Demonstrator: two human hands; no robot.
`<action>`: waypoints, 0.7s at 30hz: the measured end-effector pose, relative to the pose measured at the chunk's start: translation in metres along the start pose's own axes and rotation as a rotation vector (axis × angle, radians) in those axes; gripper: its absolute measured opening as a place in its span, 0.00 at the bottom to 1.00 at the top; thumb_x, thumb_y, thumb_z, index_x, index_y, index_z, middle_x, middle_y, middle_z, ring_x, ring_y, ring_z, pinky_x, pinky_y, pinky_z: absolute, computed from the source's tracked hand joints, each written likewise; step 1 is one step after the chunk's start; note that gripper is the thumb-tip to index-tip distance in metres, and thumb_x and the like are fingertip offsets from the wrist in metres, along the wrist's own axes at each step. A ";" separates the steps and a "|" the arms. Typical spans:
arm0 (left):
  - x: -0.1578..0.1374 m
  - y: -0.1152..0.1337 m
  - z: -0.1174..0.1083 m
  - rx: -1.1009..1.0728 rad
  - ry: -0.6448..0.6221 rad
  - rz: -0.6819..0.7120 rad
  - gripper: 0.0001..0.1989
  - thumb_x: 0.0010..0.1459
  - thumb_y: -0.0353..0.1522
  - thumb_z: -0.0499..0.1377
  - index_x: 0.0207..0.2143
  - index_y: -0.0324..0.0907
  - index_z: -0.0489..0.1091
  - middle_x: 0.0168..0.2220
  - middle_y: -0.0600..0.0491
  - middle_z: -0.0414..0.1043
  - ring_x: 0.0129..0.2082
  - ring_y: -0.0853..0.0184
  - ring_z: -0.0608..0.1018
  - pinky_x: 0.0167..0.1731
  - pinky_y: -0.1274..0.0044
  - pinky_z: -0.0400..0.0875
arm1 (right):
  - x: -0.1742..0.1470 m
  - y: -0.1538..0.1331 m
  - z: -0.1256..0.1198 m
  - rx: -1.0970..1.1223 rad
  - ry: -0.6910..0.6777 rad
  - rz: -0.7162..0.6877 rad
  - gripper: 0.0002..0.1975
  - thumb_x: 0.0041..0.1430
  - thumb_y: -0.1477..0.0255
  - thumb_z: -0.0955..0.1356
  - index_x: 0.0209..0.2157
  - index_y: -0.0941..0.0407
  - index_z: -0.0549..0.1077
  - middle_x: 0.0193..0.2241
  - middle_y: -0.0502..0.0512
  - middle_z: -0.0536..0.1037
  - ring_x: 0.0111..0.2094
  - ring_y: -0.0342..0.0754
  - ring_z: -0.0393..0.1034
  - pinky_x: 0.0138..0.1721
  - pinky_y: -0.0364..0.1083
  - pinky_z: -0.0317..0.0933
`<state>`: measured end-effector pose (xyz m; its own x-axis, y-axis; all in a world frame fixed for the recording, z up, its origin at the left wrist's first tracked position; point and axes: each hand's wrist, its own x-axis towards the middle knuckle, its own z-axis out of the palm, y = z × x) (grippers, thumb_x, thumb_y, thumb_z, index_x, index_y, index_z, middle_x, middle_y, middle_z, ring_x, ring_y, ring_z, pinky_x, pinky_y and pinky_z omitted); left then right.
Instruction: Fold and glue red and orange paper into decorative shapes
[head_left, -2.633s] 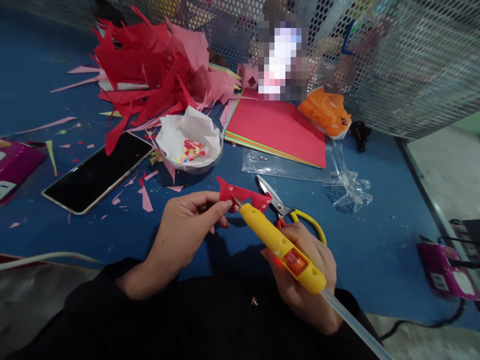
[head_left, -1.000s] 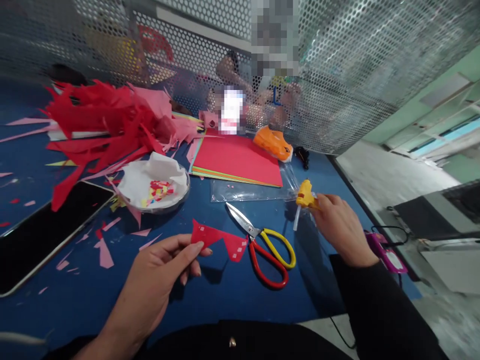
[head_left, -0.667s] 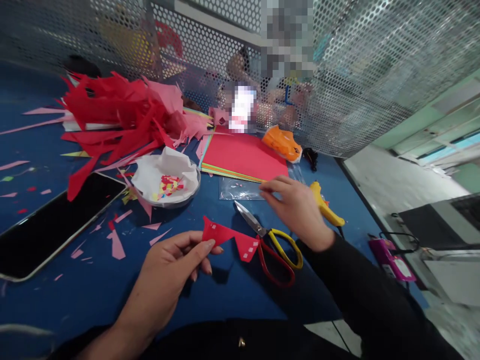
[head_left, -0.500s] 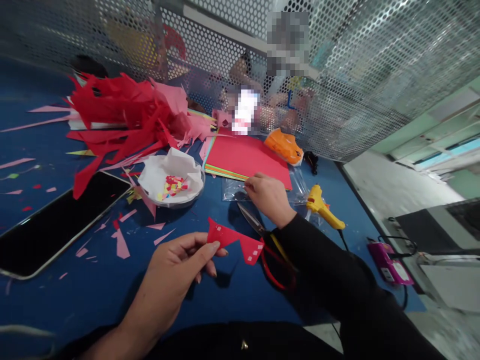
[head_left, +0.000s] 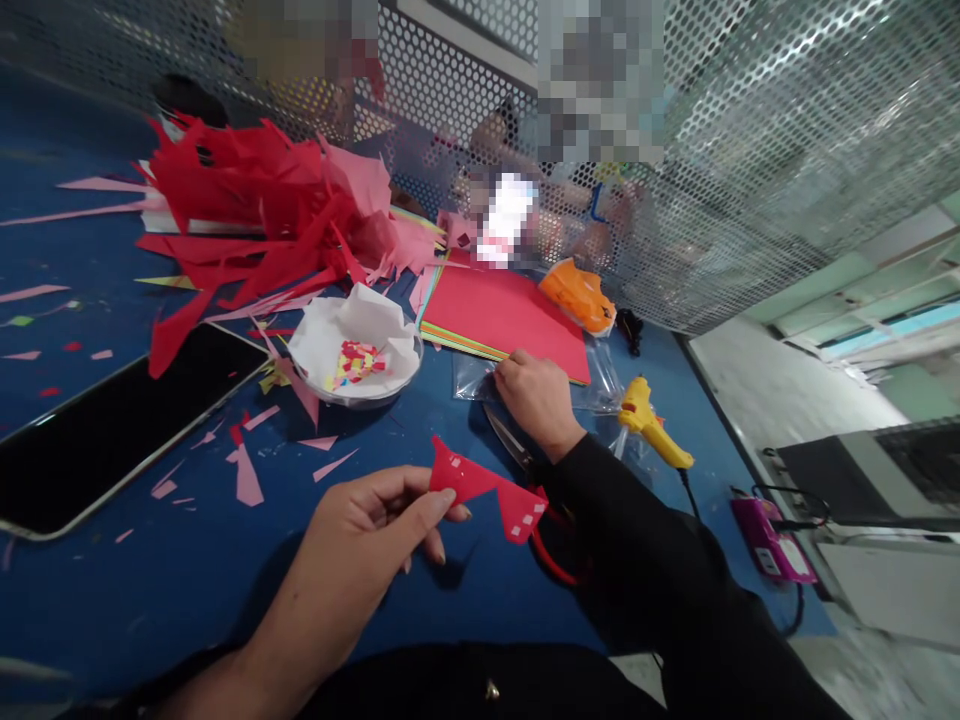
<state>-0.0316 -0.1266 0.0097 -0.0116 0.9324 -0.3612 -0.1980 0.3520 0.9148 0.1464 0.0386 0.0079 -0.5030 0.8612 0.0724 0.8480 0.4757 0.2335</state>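
The left hand (head_left: 367, 535) pinched a small red paper cutout (head_left: 480, 478) between its thumb and fingertips, gripping it at the left end. The cutout was held over the near middle of the blue tabletop (head_left: 150, 600), between the person and a clear round bowl (head_left: 375, 402) lined with white paper. Its long axis ran crosswise with a slant, from the upper left at the thumb down to the lower right, so the free end pointed right and a little toward the person. A wide V-shaped notch in its lower edge opened toward the person, and tiny pale squares dotted both ends.

That free end overlapped, in this view, the red handle loop of a pair of metal scissors (head_left: 507, 436); whether they touched could not be told. The black right sleeve (head_left: 637, 540) covered much of the scissors.

The right hand (head_left: 536, 400) was above a flat clear plastic bag (head_left: 469, 378), at the near edge of a stack of coloured paper (head_left: 517, 305) topped with red. Its fingers were curled together; whether they pinched anything could not be told. To its right lay a yellow glue gun (head_left: 652, 430), nozzle end away from the person.
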 end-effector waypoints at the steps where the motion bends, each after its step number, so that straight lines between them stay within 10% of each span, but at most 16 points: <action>1: 0.000 0.000 0.000 0.003 0.000 0.001 0.10 0.55 0.41 0.66 0.29 0.45 0.80 0.24 0.53 0.78 0.19 0.74 0.71 0.17 0.84 0.60 | 0.000 0.000 0.002 -0.002 0.010 -0.001 0.19 0.71 0.73 0.57 0.37 0.59 0.78 0.38 0.62 0.79 0.37 0.50 0.73 0.34 0.47 0.53; 21: 0.001 0.001 -0.001 0.054 -0.012 0.039 0.12 0.55 0.43 0.64 0.28 0.45 0.80 0.20 0.53 0.76 0.19 0.73 0.71 0.17 0.85 0.60 | 0.004 0.000 0.008 0.016 0.058 -0.001 0.17 0.71 0.73 0.60 0.34 0.59 0.78 0.35 0.60 0.80 0.31 0.47 0.71 0.31 0.48 0.49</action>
<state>-0.0324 -0.1258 0.0103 -0.0064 0.9463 -0.3231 -0.1444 0.3188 0.9367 0.1463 0.0433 0.0004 -0.5121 0.8492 0.1286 0.8500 0.4795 0.2180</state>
